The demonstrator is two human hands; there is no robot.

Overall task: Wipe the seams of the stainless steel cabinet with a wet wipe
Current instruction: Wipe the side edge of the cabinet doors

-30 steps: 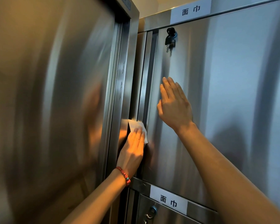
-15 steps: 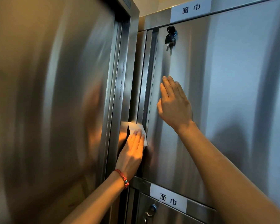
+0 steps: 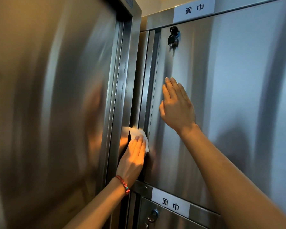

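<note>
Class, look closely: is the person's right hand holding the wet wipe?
No: the right hand lies flat and bare on the cabinet door; the left hand presses the wet wipe.

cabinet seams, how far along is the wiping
Nothing shows as finished; steel reveals no wiped trace. In hand: the left hand presses the wet wipe with straight fingers onto the vertical seam at the upper door's left edge, low down. The right hand rests flat on that door. Left: apparently the seam stretch above the wipe toward the keys, and the lower door's seams.
</note>
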